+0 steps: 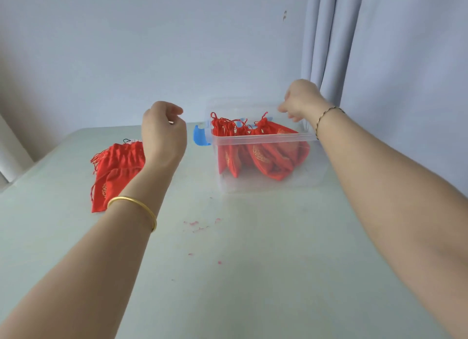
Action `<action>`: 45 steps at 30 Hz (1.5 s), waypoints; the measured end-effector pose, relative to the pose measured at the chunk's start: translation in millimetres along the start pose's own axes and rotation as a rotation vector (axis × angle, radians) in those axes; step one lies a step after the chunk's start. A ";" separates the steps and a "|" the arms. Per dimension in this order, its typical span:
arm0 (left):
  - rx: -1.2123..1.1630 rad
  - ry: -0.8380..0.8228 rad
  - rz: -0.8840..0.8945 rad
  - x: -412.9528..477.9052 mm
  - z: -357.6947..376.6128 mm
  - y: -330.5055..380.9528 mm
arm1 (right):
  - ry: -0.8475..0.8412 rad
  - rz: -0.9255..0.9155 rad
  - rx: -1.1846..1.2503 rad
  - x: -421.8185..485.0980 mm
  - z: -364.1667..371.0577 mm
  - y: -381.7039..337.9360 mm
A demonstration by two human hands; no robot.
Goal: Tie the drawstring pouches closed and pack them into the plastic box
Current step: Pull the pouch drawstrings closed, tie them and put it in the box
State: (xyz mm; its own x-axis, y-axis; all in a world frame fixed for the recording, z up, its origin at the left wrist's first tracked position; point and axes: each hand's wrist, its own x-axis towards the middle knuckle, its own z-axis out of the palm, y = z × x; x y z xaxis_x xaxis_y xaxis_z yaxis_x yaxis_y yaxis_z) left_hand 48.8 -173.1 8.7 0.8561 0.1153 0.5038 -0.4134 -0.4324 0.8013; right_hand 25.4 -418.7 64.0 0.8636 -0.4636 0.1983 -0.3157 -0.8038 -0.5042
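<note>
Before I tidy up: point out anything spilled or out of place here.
Small red bits lie scattered on the table in front of the plastic box, perhaps thread scraps from the pouches. Nothing else stands out.

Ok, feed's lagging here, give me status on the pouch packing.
Left hand loosely curled, empty. Right hand above box, fingers blurred. Several pouches in box, pile waiting on table. Nothing in the way.
</note>
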 end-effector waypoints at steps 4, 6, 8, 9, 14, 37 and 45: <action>0.200 0.103 -0.183 -10.3 -22.1 -48.3 | 0.219 -0.135 0.091 -17.3 -3.3 -18.9; 0.331 0.098 -0.278 -26.3 -34.2 -68.9 | 0.253 -0.234 0.165 -37.1 -0.8 -36.3; 0.462 0.024 -0.337 -42.7 -45.1 -90.3 | 0.232 -0.319 0.258 -64.1 8.4 -57.1; 0.526 -0.035 -0.351 -49.7 -49.2 -100.8 | 0.199 -0.355 0.299 -78.6 15.7 -66.4; 0.653 -0.170 -0.265 -62.3 -60.5 -127.5 | -0.042 -0.427 0.387 -137.2 66.8 -91.4; 0.490 -0.120 -0.373 -30.7 -77.8 -133.0 | -0.458 -0.075 0.639 -173.2 152.1 -57.2; -0.054 -0.230 -0.109 -76.1 -65.7 -77.3 | -0.309 -0.045 0.837 -179.7 145.8 -55.9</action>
State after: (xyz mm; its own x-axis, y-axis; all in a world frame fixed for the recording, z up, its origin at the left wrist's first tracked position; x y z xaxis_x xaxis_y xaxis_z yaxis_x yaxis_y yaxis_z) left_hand -4.9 -89.7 -70.5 0.9419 -0.0509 0.3321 -0.3258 -0.3796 0.8659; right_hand -54.8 -236.1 -65.9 0.9738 -0.2197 0.0579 0.0065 -0.2275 -0.9738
